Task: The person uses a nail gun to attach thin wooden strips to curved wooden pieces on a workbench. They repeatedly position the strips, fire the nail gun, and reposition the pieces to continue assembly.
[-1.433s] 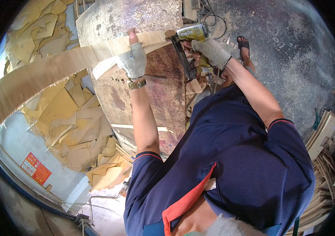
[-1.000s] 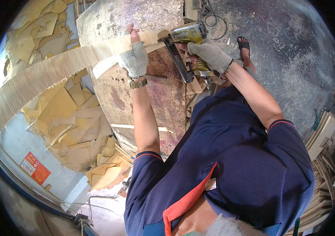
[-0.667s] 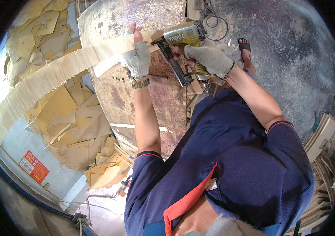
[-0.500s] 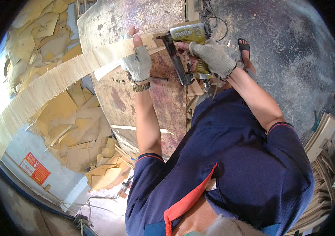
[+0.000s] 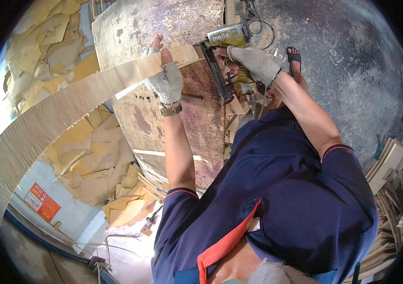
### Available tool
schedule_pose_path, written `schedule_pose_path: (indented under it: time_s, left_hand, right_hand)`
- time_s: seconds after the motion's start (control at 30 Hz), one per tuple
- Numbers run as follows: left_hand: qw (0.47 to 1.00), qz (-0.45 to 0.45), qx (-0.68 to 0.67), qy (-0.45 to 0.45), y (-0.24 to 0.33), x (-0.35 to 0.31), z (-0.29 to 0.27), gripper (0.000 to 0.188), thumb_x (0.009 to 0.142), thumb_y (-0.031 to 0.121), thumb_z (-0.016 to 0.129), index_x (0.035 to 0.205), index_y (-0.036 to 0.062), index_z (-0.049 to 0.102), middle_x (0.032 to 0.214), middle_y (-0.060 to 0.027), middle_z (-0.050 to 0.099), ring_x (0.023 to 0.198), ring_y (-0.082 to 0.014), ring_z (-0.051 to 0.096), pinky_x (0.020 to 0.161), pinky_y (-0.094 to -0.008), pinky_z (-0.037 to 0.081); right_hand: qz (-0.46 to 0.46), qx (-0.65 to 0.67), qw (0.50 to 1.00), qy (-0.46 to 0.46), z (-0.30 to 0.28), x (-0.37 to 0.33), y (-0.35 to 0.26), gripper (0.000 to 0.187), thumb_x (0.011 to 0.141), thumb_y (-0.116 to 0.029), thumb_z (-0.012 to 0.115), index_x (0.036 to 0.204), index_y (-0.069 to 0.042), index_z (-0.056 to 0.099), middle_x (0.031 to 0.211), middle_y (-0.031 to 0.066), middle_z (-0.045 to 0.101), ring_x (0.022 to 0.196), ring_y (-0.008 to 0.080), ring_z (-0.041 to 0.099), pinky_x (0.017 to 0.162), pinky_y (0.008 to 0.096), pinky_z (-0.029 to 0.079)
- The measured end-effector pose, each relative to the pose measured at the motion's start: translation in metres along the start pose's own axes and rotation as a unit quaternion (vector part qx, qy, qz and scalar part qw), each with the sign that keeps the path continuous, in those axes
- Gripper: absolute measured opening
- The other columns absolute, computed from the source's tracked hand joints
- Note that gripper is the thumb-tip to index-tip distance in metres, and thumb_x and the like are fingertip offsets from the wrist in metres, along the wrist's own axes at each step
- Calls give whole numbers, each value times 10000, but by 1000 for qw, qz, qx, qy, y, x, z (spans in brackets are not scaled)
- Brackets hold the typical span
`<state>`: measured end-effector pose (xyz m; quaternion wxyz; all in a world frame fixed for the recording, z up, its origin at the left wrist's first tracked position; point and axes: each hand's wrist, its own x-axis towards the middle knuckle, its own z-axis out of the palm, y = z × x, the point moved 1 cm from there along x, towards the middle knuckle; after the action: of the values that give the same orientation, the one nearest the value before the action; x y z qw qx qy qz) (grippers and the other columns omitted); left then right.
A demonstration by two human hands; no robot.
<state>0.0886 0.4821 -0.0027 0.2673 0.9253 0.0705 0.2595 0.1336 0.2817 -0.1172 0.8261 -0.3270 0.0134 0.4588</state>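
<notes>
A long, pale strip of wood veneer [image 5: 76, 94] runs from the far left rim to the workbench [image 5: 140, 28]. My left hand [image 5: 166, 78], in a grey fingerless glove, grips the strip near its right end, with the thumb on its upper face. A narrow batten lies along the strip's underside, partly hidden. My right hand [image 5: 256, 64], gloved the same way, is wrapped round an olive-green pneumatic nail gun [image 5: 227, 38]. The gun's dark nose [image 5: 199, 45] is at the strip's right end; whether it touches cannot be made out.
Heaps of yellowish veneer scraps [image 5: 83, 151] lie at the left, near a red notice [image 5: 42, 202] on the wall. A black air hose [image 5: 260, 26] curls beyond the gun. A sandalled foot [image 5: 294, 59] stands on the concrete floor [image 5: 348, 71]. Wooden strips [image 5: 391, 203] are stacked at the right.
The strip has tilted, showing more of its broad face, and its right end shows more clearly. The nail gun has shifted slightly right, away from my left hand. Both hands keep their grips.
</notes>
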Motion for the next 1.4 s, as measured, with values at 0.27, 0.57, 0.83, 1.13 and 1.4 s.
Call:
schedule_pose_path:
  time_s: [0.27,0.57,0.83,1.13,1.4]
  left_hand:
    - [998,-17,-66,-2,0,0,0,344,1078,145,512,1353,-30,620,1280,-185,686,1170,-269,657,997,-416,526]
    - [997,-30,-69,-16,3,1,-1,624,1088,450,413,1493,-16,500,1388,-144,620,1197,-257,599,1041,-440,469]
    - [998,-8,-69,-11,-2,1,0,621,1085,439,430,1515,-7,475,1420,-150,597,1224,-268,581,1045,-443,469]
    - [995,-14,-99,-11,-7,1,3,617,1095,450,401,1497,-8,496,1420,-159,591,1268,-278,567,1054,-439,467]
    - [998,14,-56,-8,-7,-1,-3,506,1047,308,561,1446,-4,556,1364,-176,653,1259,-292,628,1044,-424,495]
  right_hand:
    - [-19,-72,997,-3,30,-16,-33,401,923,-393,790,1061,-25,712,840,10,697,578,49,504,534,220,411]
    - [-1,-92,996,18,51,-26,-49,386,912,-414,799,1012,-53,708,633,-18,588,536,68,569,493,237,452]
    - [22,-117,993,-8,55,-27,-48,381,930,-365,792,1116,-42,709,701,-32,621,569,39,536,519,216,439]
    - [20,-73,997,-3,51,-39,-30,325,1004,-135,631,1284,31,636,1014,71,745,625,56,584,551,226,512]
    - [31,-105,994,28,53,-38,-38,350,978,-113,632,1300,25,625,1015,79,743,660,54,582,553,220,504]
